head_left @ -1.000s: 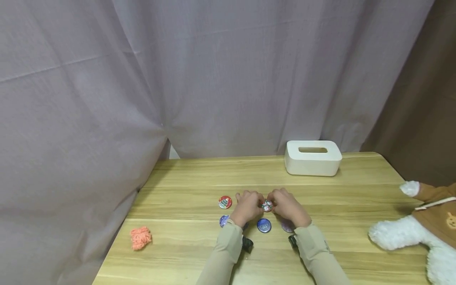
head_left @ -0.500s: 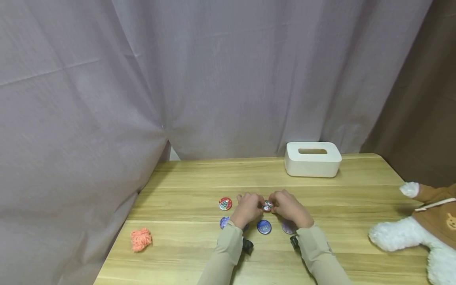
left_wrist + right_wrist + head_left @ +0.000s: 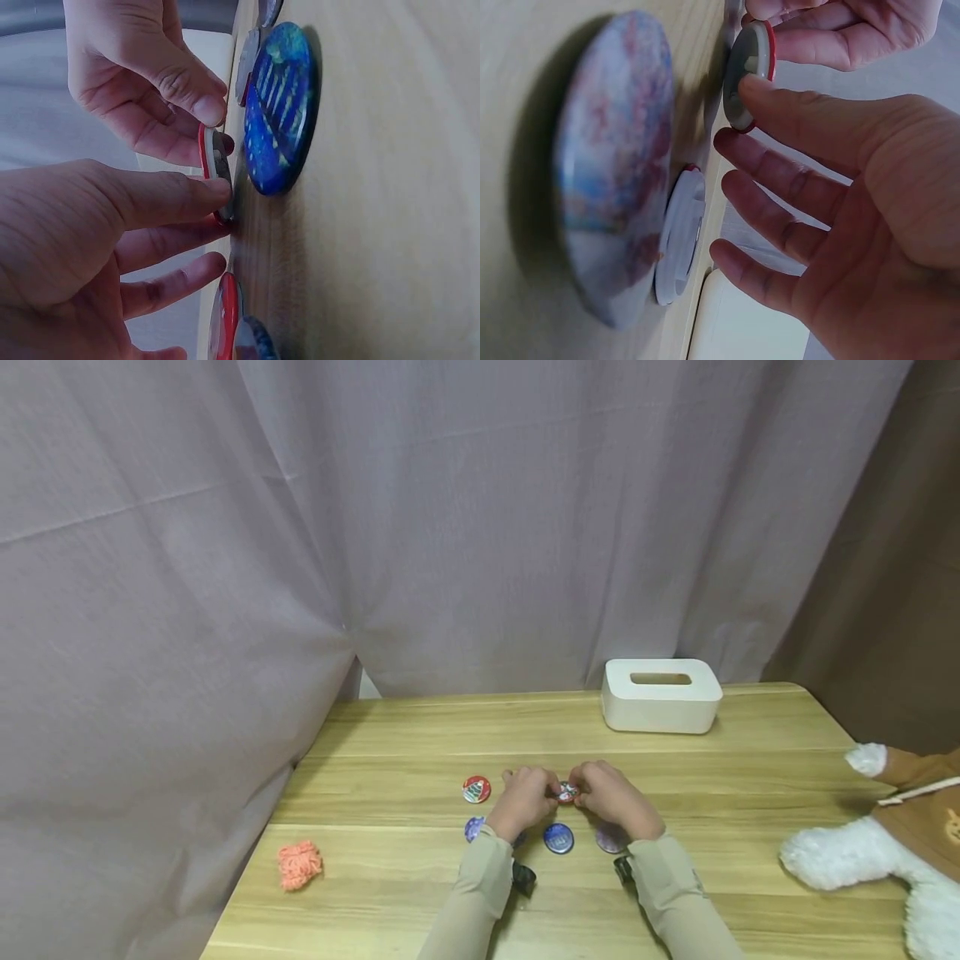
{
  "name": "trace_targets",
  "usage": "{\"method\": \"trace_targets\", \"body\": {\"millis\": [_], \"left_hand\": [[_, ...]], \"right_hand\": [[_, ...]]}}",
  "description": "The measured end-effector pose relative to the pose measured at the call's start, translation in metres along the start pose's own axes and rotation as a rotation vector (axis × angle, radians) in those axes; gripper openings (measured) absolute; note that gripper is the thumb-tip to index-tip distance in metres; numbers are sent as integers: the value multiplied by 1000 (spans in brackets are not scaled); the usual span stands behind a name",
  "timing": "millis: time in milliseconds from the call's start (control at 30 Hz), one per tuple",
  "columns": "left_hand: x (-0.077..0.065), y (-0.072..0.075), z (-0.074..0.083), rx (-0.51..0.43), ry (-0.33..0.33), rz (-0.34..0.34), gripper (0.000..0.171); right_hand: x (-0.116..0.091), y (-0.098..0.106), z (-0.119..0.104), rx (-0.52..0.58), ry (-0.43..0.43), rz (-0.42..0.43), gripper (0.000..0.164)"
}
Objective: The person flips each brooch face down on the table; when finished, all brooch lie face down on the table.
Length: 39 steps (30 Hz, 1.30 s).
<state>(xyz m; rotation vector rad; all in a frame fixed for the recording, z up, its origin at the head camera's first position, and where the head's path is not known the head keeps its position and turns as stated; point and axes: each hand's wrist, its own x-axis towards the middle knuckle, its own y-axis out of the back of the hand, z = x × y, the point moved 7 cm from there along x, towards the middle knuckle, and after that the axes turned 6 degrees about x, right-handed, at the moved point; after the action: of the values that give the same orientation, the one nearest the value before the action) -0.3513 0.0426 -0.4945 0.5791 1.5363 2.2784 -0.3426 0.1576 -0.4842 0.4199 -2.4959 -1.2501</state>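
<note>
Both hands pinch one round red-rimmed button badge above the wooden table. My left hand holds its left edge between thumb and fingers, and my right hand grips the opposite edge. In the left wrist view the badge stands tilted, its pale back towards the camera. The right wrist view also shows the back of the badge, with my right thumb on it. Closest to the wrists lies a blue badge. A purple badge is partly under my right wrist.
A red tree badge and a purple-blue badge lie left of the hands. Another badge lies back up by the right hand. Around are a white tissue box, coral yarn and a plush toy.
The held badge has shifted slightly right and tilted, so less of its printed face shows in the head view. Both hands keep their grip, and the other badges lie as before.
</note>
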Motion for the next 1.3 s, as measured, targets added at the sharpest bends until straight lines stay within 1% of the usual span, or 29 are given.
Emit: {"method": "trace_targets", "body": {"millis": [133,333,567,800,1000,1300], "left_hand": [[0,0,-1,-12,-6,4,11],[-1,4,-1,-24,-19,25,12],[-1,7,0,-13,-12,24,10],[-1,12,0,-11,-16,45,10],[-1,16,-2,-38,-6,75,7],[-1,23,-4,-29,16,80,5]], "right_hand": [[-1,3,-2,13,12,19,15],[1,4,0,38,-8,31,17],[3,6,2,39,-18,63,18],[3,9,3,37,-2,94,13],[2,10,4,44,-4,102,10],[1,10,1,70,3,95,7]]}}
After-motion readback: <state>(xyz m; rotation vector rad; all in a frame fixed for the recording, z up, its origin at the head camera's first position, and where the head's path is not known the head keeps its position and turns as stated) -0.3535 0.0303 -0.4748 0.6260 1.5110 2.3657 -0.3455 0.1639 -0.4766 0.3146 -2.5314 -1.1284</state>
